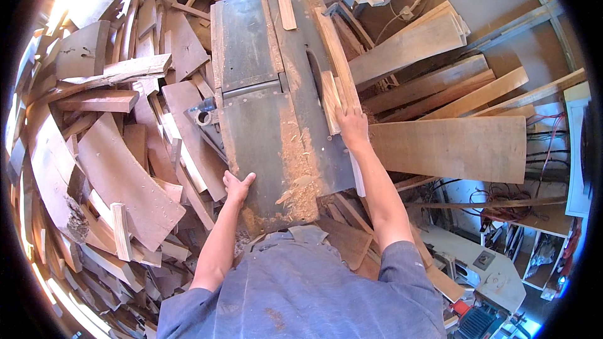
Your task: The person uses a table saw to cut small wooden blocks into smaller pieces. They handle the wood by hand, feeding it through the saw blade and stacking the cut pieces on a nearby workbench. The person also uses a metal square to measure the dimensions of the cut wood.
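Note:
My right hand (352, 127) lies over the near end of a short wooden strip (330, 97), fingers bent down onto it. The strip sits on the metal machine table (251, 141), alongside a long wooden fence (336, 44) at the table's right side. Just left of the strip, a dark curved saw blade (313, 69) shows in its slot. At the table's near left edge rests my left hand (236, 186), thumb stretched out and nothing in it; some of its fingers are hidden over the edge.
Sawdust and shavings (300, 182) cover part of the table. Another small wood piece (286, 10) lies at its far end. Offcuts (125, 179) are heaped along the left. Boards (452, 144) stick out on the right, near a machine with a motor (480, 323).

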Available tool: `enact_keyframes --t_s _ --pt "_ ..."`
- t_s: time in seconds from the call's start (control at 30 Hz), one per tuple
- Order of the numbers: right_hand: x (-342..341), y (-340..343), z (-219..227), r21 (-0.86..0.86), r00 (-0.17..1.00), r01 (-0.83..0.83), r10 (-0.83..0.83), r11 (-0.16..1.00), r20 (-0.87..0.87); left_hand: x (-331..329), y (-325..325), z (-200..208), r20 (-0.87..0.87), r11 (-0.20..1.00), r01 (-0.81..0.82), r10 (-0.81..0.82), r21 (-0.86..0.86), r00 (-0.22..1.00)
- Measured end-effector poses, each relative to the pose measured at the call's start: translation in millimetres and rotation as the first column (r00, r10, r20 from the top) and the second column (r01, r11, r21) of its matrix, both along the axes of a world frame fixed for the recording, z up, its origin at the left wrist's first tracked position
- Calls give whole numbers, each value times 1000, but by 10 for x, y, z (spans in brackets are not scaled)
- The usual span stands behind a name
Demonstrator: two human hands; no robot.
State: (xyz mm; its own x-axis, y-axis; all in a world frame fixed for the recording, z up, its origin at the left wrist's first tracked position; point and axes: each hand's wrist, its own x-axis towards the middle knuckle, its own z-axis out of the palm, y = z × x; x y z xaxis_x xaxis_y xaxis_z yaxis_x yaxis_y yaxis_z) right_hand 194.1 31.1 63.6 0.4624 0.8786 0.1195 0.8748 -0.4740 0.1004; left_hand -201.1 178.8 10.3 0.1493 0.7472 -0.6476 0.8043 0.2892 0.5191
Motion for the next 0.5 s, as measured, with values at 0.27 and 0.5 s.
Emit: enact_keyframes --t_s 0.27,0.5 --pt "122 186 -38 41 999 29 -28 999 -20 -9 0 -16 12 999 9 -9 33 1000" --pt "278 354 -81 96 999 -4 8 995 -35 -5 -16 2 16 999 -1 1 42 1000"
